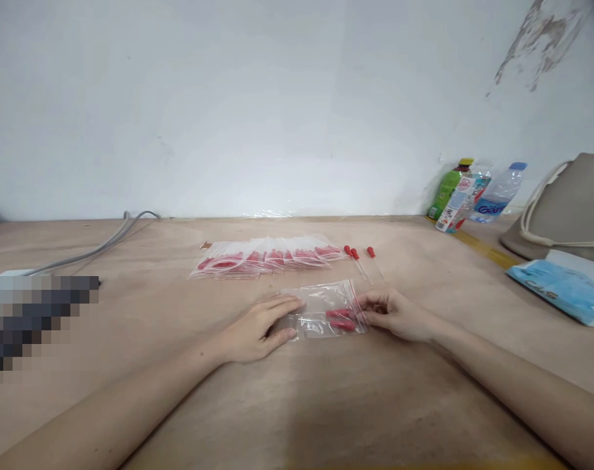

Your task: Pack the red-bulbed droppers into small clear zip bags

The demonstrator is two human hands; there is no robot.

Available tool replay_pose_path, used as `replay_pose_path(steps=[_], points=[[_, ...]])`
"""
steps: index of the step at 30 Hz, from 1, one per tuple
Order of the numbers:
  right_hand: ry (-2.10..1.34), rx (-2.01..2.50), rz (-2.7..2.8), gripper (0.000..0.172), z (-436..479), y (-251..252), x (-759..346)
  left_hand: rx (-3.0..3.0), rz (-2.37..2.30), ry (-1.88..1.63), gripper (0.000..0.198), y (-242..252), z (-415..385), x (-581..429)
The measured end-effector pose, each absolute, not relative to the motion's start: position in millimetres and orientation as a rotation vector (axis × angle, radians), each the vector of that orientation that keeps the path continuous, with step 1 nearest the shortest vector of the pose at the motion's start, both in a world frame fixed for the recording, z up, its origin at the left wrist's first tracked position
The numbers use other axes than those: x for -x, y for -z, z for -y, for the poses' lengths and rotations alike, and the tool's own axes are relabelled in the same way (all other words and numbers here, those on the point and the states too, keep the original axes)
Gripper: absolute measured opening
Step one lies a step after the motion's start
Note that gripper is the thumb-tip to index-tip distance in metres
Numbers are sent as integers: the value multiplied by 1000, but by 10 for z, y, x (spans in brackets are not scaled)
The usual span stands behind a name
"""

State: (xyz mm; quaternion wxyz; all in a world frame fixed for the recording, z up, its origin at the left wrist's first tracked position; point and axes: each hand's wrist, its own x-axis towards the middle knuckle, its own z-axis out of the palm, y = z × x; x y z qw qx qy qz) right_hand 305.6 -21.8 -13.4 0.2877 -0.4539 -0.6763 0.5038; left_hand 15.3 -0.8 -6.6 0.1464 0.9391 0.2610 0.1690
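Observation:
A clear zip bag (316, 300) with a red line along its right edge lies flat in front of me. Inside it, near the right end, are two glass droppers with red rubber bulbs (343, 324). My left hand (262, 328) rests on the bag's left end, fingers stretched out and thumb apart. At the zip edge, the fingers of my right hand (386, 313) are curled and pinch the bag beside the bulbs; part of the fingertips is hidden. Just beyond the bag, three loose droppers (354, 254) with red bulbs lie on the table.
Several filled zip bags (267, 256) overlap in a row farther back. At the right are bottles (497, 196), a blue tissue pack (561, 287) and a grey-beige bag (571, 209). A grey cable (96, 250) runs along the left, near a pixelated dark object (27, 320).

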Motion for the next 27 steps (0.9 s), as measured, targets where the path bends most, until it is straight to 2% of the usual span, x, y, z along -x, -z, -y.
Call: replay_pose_path(steps=[3,7,9,10,13,18,21,24,27], points=[[-1273,1341,1782,36,99,86,-3206,-2700,-741,-476,44,68,7,-152],[-531,1726,1569,26,-313,72,-3476,-2681,-737,-489,42,79,-7,-152],[-320,1884,1494,26,-550,74,-3549,-2664,-740,-501,42,87,-15,-151],[-297,1965,1466,32,-655,72,-3556,-2657,-746,-501,41,91,-18,-150],[-321,2142,1512,40,-880,51,-3482,-2647,-771,-493,41,98,-21,-148],[-357,2183,1567,25,-973,-41,-3374,-2644,-776,-492,41,81,-5,-157],[-333,2089,1543,43,-844,-91,-3396,-2644,-777,-490,40,70,3,-162],[-535,1761,1426,62,-574,-69,-3362,-2654,-774,-492,40,77,-1,-159],[-799,1447,1164,65,-281,34,-3240,-2670,-772,-486,40,93,-9,-152]])
